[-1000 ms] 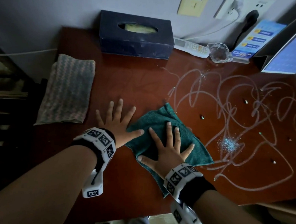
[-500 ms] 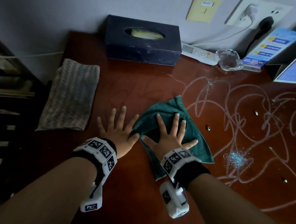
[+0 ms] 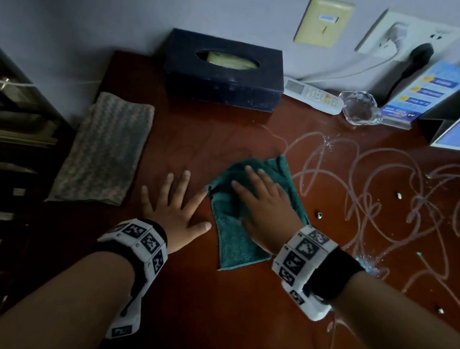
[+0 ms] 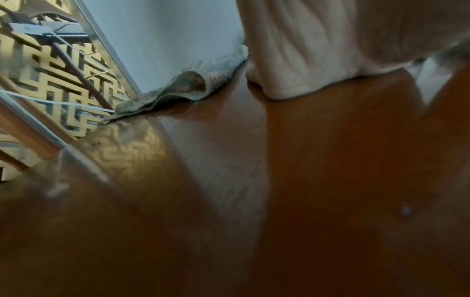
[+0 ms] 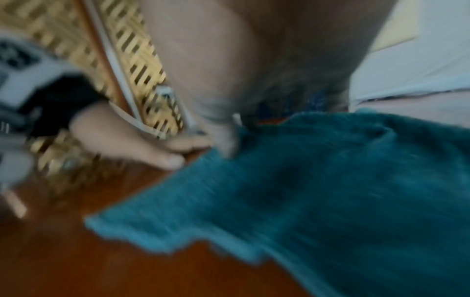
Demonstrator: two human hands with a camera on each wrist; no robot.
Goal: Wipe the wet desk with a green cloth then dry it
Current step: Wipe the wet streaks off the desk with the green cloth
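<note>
A green cloth (image 3: 235, 237) lies bunched on the reddish-brown desk (image 3: 198, 150), just left of pale looping wet streaks (image 3: 372, 189). My right hand (image 3: 259, 203) presses flat on the cloth with straight fingers. In the blurred right wrist view the green cloth (image 5: 330, 191) fills the lower right. My left hand (image 3: 175, 206) lies flat on the bare desk beside the cloth's left edge, fingers spread, holding nothing. A folded striped grey cloth (image 3: 105, 149) rests at the desk's left edge; the left wrist view shows the grey cloth (image 4: 183, 86) by the wall.
A dark tissue box (image 3: 222, 70) stands at the back against the wall. Right of it lie a white remote (image 3: 313, 94), a glass ornament (image 3: 360, 107) and a blue leaflet (image 3: 430, 90). Small crumbs (image 3: 319, 215) and a glittery patch (image 3: 366, 265) dot the desk's right side.
My right hand has slid the green cloth leftward and toward the wall, bunching it, and the streaks it covered are gone. The left hand stayed flat on the desk.
</note>
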